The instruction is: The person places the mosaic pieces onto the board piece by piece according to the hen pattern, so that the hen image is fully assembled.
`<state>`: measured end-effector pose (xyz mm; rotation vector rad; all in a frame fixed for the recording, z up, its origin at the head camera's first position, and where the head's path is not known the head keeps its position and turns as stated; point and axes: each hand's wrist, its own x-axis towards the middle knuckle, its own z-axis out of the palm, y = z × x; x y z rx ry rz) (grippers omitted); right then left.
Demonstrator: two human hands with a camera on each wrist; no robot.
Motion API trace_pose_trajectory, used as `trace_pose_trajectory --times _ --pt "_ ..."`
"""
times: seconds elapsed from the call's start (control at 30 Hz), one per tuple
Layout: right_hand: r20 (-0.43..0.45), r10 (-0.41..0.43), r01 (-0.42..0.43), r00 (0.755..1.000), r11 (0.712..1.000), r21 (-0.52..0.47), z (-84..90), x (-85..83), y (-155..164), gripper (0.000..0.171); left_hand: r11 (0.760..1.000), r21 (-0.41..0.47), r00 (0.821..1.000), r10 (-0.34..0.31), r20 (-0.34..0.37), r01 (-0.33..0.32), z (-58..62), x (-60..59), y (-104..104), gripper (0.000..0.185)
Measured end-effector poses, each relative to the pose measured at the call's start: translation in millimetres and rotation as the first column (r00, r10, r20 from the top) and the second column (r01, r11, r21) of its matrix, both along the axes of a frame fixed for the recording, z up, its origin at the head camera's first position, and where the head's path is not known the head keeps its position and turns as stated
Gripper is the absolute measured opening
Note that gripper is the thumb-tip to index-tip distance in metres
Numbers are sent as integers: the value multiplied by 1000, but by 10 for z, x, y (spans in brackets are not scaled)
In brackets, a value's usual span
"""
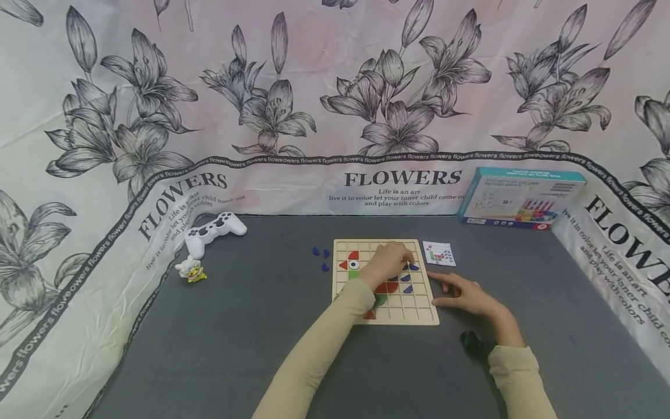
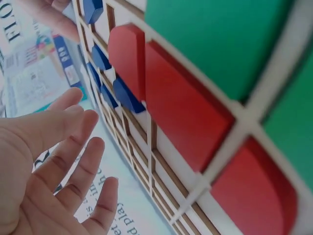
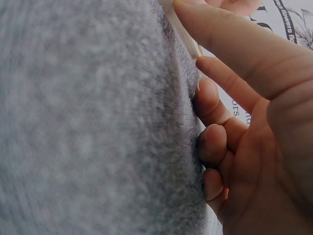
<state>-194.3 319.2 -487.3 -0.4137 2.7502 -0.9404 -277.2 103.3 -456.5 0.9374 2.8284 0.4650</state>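
Observation:
A wooden grid board [image 1: 424, 316] lies on the grey table, with red, green and blue pieces in its squares. Over its upper right part reaches my left hand [image 1: 387, 265], fingertips close to the blue pieces [image 1: 408, 289]. In the left wrist view, the thumb and fingers of the left hand [image 2: 63, 161] are loosely bent, and no piece shows between them. My right hand [image 1: 466, 295] touches the board's right edge with thumb and index finger. In the right wrist view, the other fingers of the right hand [image 3: 254, 147] rest bent against the grey cloth.
Loose blue pieces [image 1: 325, 267] lie left of the board. A small picture card [image 1: 439, 254] is at its upper right corner. Farther off are a white game controller [image 1: 216, 231], a small yellow-and-white figure [image 1: 192, 270] and a teal-edged box [image 1: 523, 201]. A dark object [image 1: 471, 342] sits by the right wrist.

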Motion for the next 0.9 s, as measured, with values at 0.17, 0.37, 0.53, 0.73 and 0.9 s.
trace_pose_trajectory --times 0.17,0.37,0.53,0.73,0.9 --pt "2 -3 3 1000 1000 7 -6 2 2 68 997 61 999 38 17 -39 26 41 -129 21" --pt "12 -6 6 1000 1000 2 2 4 2 69 992 109 998 66 13 -67 46 42 -316 20" --pt "17 -5 5 1000 1000 0 1 2 7 69 976 185 994 106 34 -111 26 23 -510 21" --pt "11 -8 8 1000 1000 5 -1 3 10 69 956 252 989 143 43 -149 -19 4 -765 21" --pt "6 -9 9 1000 1000 12 0 7 7 69 946 272 984 169 53 -177 -37 -14 -1009 21"
